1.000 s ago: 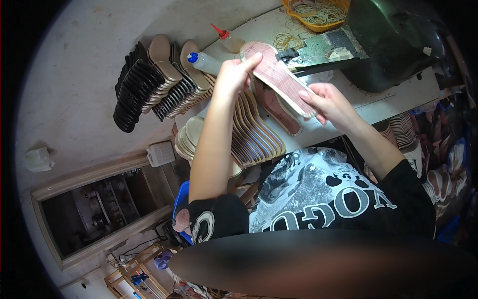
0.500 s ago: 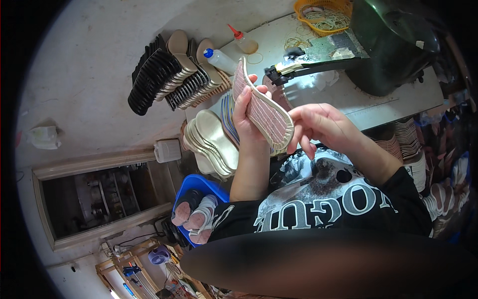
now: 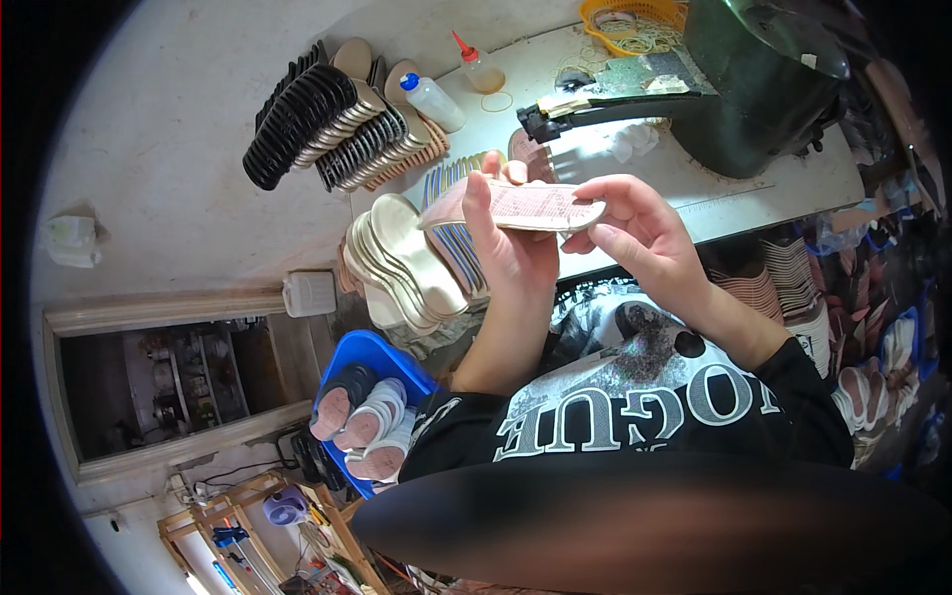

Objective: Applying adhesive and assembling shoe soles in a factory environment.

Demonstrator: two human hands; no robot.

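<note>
An insole (image 3: pixel 531 205) with a pinkish lined underside and a cream edge is held level above the near side of the workbench. My left hand (image 3: pixel 511 228) wraps around its middle, thumb on the near side and fingertips showing beyond the far edge. At the insole's rounded right end, the thumb and fingers of my right hand (image 3: pixel 645 233) close on the rim. Beneath and left of my left hand lie a stack of insoles with blue and yellow edges (image 3: pixel 451 243) and a pile of cream insoles (image 3: pixel 402 253). Another pinkish insole (image 3: pixel 533 154) rests on the bench behind.
A dark green machine with an arm (image 3: pixel 635 94) stands on the white bench (image 3: pixel 793 183). Toward the back are a blue-capped bottle (image 3: pixel 433 104), a red-tipped bottle (image 3: pixel 481 71), a yellow basket (image 3: pixel 635 40) and black-and-beige insole stacks (image 3: pixel 317 124). A blue bin (image 3: pixel 372 347) holds rolled insoles.
The insole has turned from steeply tilted to nearly level. My right hand, earlier with fingers loosely at its end, now pinches that end. The whole view has shifted slightly.
</note>
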